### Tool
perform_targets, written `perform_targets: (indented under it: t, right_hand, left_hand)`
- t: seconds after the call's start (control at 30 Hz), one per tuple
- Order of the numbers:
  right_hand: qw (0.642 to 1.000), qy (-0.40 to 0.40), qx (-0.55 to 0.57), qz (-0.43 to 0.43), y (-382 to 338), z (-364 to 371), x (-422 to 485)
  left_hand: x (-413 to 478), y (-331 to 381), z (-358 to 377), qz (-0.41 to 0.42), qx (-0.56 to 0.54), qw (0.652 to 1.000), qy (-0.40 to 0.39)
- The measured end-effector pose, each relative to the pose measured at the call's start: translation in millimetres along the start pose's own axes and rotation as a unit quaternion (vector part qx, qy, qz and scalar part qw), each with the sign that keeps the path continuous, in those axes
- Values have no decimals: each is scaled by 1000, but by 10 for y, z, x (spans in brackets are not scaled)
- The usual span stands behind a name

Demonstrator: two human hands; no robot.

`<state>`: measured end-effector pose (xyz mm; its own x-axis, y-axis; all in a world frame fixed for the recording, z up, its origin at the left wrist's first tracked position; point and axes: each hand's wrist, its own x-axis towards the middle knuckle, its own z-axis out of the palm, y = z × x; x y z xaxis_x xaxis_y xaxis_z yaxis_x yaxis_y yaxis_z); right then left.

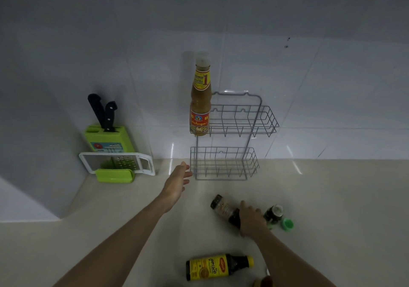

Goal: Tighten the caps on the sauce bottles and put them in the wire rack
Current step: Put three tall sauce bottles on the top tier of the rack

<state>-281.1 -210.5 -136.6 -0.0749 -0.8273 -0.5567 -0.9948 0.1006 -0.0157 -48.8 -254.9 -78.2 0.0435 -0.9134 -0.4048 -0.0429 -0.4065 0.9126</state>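
One tall bottle already stands in the wire rack. In front of the rack, the right hand grasps a dark bottle lying on the tabletop, probably to cap it; the left hand fingers hang released beside the rack

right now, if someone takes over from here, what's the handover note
Left hand: open, empty, near the lower basket of the rack.
Right hand: on a dark bottle lying on the counter.
Done: tan bottle stands in the upper basket, left end.
Left: dark bottle; yellow-capped bottle on its side; an uncapped bottle with its green cap beside it.
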Motion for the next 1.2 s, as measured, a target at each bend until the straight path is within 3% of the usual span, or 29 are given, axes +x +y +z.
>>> perform_targets:
  t: [0.23, 0.4, 0.53, 0.7, 0.8, 0.97, 1.2]
  right_hand:
    - [997, 67, 30, -32, -81, -236, 32]
    - [973, 162, 145, -71, -195, -572, -17]
    - [948, 194, 218, -126, -223, -780, -109]
    - [908, 208, 289, -222, 0, -1373, -409]
    - [879, 256, 320, -245, 154, -1931, -678]
    - [791, 345, 413, -291, 307, -2692, -959]
    - [728, 444, 454, -258, -72, -2919, -636]
  left_hand:
    - [33, 34, 53, 0, 0, 1000, -6]
    - [36, 100, 40, 18, -13, 1000, 8]
    - [11, 168, 31, 33, -22, 999, 27]
    - [23, 380, -7, 92, -1, 994, 53]
    - [61, 594, -48, 123, -3, 989, 82]
    - [119, 987, -83, 172, 10, 981, 83]
    - [113, 1259, 68, 228, 12, 973, 37]
